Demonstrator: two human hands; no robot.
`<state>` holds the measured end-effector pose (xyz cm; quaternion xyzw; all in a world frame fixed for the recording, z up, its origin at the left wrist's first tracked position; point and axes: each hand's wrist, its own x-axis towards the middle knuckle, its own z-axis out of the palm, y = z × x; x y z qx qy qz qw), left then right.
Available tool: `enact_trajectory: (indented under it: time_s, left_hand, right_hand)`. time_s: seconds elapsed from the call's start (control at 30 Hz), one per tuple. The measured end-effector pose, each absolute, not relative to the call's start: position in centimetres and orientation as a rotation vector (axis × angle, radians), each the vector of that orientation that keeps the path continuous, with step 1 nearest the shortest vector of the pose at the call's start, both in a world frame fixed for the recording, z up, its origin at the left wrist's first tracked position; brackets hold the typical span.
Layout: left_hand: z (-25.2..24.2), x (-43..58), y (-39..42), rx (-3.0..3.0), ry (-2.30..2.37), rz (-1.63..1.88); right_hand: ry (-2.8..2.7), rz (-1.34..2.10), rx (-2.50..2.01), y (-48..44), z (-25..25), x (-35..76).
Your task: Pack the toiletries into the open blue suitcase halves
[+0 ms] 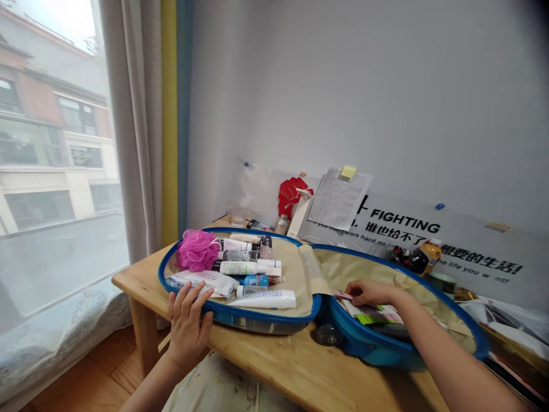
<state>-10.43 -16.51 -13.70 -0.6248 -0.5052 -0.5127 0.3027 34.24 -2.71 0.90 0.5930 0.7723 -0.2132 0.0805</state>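
An open travel case with a blue rim and beige lining lies on a wooden table, its two halves spread side by side. The left half holds several tubes and bottles, including a white tube, and a pink bath puff. My left hand grips the near blue rim of that half. In the right half, my right hand pinches a flat pink packet above a stack of flat boxes. The stack's lower part is hidden by the rim.
A small glass jar stands by the case's hinge side on the table. Bottles stand beyond the right half, against a wall poster with a paper sheet. Curtains and a window lie to the left; papers fill the table's right end.
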Motion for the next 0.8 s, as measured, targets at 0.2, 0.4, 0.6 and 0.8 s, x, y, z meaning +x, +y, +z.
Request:
enact_trajectory:
  time_s: [0.2,0.4,0.6,0.8]
  left_hand:
    - [-13.6,-10.3,-16.5,-1.649,-1.328,-1.340]
    - [-13.8,-10.4,-16.4,-1.648,-1.325,-1.338]
    - [-14.0,-10.5,-16.3,-1.641,-1.328,-1.360]
    - [-14.3,-10.6,-16.2,-1.648,-1.358,-1.351]
  right_hand:
    - [2.550,-0.311,1.952,-2.9,3.1,32.9]
    - [2.864,-0.208,1.662,-5.0,4.9,26.1]
    - [3.028,-0.217,1.031,-7.2,4.9,17.6]
    - [3.024,-0.338,0.851,-7.2,3.8,14.0]
